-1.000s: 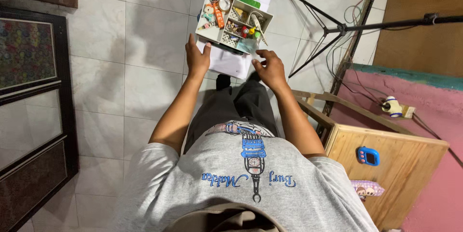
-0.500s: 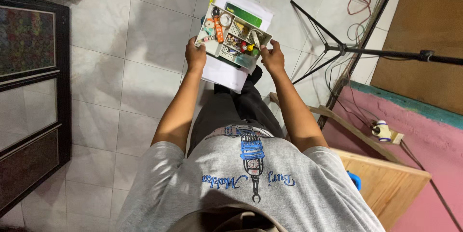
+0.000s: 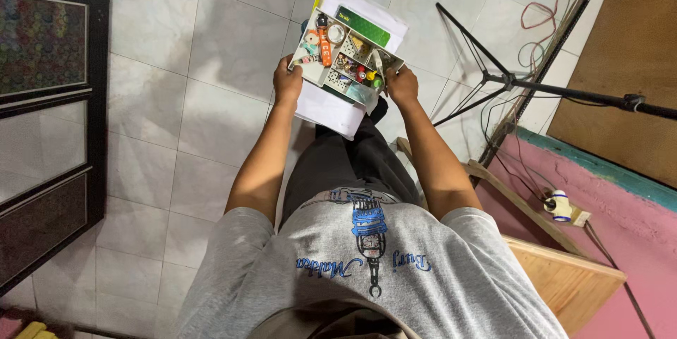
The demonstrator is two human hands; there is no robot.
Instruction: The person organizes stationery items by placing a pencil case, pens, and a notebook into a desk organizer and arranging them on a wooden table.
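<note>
A white compartment tray (image 3: pixel 314 72) full of small bits, among them an orange strip, a tape roll and coloured caps, rests on a stack of white paper sheets (image 3: pixel 326 108) with a green booklet (image 3: pixel 361 25) at the far side. My left hand (image 3: pixel 287 83) grips the tray's left near corner. My right hand (image 3: pixel 402 86) grips its right near corner. I hold the stack out in front of me above the white tiled floor (image 3: pixel 211 106), over my dark trousers.
A black tripod stand (image 3: pixel 508 78) with trailing cables stands to the right. A wooden cabinet (image 3: pixel 564 279) sits at lower right beside a pink surface bearing a white socket adapter (image 3: pixel 560 206). A dark-framed glass door (image 3: pixel 42 106) lines the left.
One second ago my hands lay flat at the tray's near edge. Both have since closed on its corners, and the view has shifted slightly so the tray sits closer in.
</note>
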